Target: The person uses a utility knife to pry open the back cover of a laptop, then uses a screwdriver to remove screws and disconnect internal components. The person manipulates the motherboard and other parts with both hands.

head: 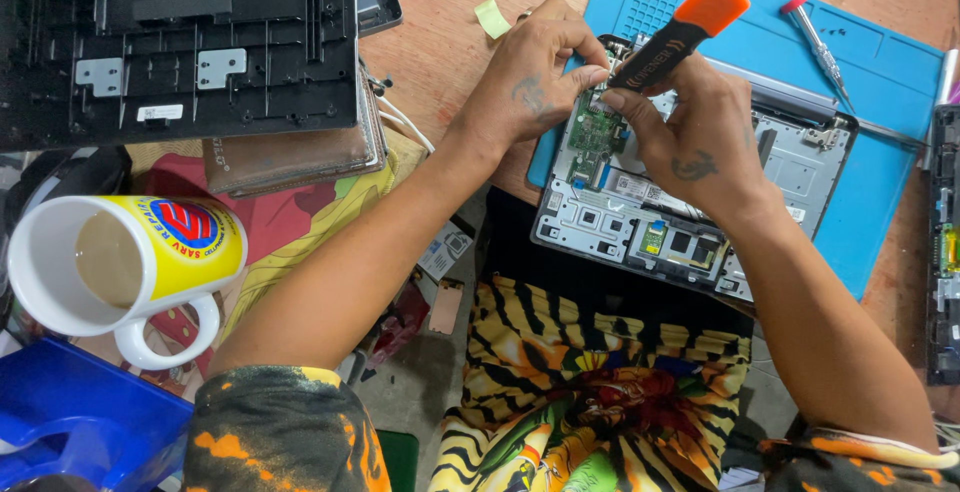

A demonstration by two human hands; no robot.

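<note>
Both hands are working on an opened laptop chassis [690, 222].

The right hand [695, 142] is gripping a black screwdriver with an orange cap [680, 34], its fingers closing around the handle above the green circuit board [597, 134]. The left hand [530, 77] is pinching the board's edge with narrow fingers. The chassis is lying on a blue mat [880, 82] on the wooden surface [450, 42]; a mug [120, 267] is standing well apart.

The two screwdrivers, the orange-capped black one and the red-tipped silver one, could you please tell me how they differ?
The orange-capped black screwdriver is thick and gripped by the right hand over the open laptop chassis; the red-tipped silver screwdriver is slim and lies untouched on the blue mat. Both point diagonally.
</note>
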